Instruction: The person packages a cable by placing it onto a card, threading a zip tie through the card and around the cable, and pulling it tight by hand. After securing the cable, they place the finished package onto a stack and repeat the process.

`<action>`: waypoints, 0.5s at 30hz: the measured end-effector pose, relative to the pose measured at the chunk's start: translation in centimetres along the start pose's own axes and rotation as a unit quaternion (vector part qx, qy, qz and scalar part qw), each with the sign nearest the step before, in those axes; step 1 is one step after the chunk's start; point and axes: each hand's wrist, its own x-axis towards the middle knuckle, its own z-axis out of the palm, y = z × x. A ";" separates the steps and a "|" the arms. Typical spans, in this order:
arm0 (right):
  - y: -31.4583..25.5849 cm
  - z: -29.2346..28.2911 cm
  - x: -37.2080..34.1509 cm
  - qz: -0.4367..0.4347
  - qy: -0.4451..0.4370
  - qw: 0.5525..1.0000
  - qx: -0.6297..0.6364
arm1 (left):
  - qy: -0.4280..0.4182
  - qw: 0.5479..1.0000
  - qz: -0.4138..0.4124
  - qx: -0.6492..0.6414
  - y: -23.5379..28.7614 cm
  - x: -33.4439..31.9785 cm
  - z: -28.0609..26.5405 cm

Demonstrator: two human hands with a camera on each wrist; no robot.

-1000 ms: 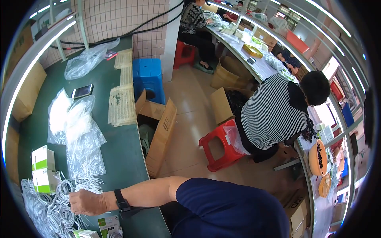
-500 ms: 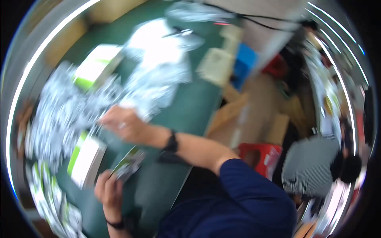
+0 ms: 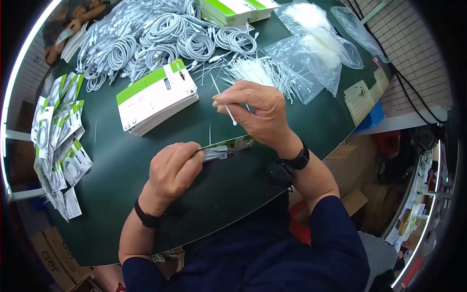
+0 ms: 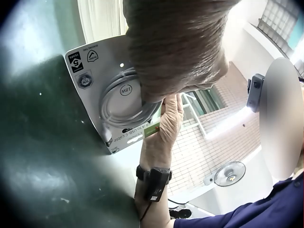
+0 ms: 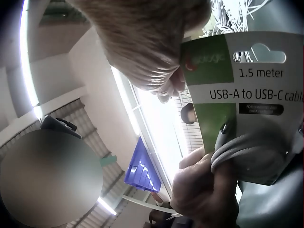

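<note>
In the head view, my left hand (image 3: 175, 170) grips a printed card with a coiled grey cable (image 3: 216, 153) on it, held on edge over the green table. My right hand (image 3: 260, 109) pinches a thin white cable tie (image 3: 225, 102) between thumb and fingers, just above the card's right end. The right wrist view shows the card (image 5: 216, 114) from its green and white side, my left hand (image 5: 204, 190) holding its lower edge. In the left wrist view, the coil (image 4: 123, 99) lies against the card, with my right hand (image 4: 166, 118) behind it.
A stack of cards (image 3: 155, 100) sits behind my left hand, with heaped grey cables (image 3: 141, 39) beyond. Loose white ties (image 3: 258, 73) and plastic bags (image 3: 316, 48) lie at the back right. Packed cards (image 3: 58, 131) pile up at the left. Another stack (image 3: 233, 12) stands at the back.
The head view has turned toward the left side of the table. My right hand has moved from the cable heap to near the card and now clearly holds a white tie.
</note>
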 end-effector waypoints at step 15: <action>-0.3 -0.8 0.6 0.324 -0.024 0.934 0.151 | -0.006 1.000 0.003 -0.006 0.0 0.1 -0.4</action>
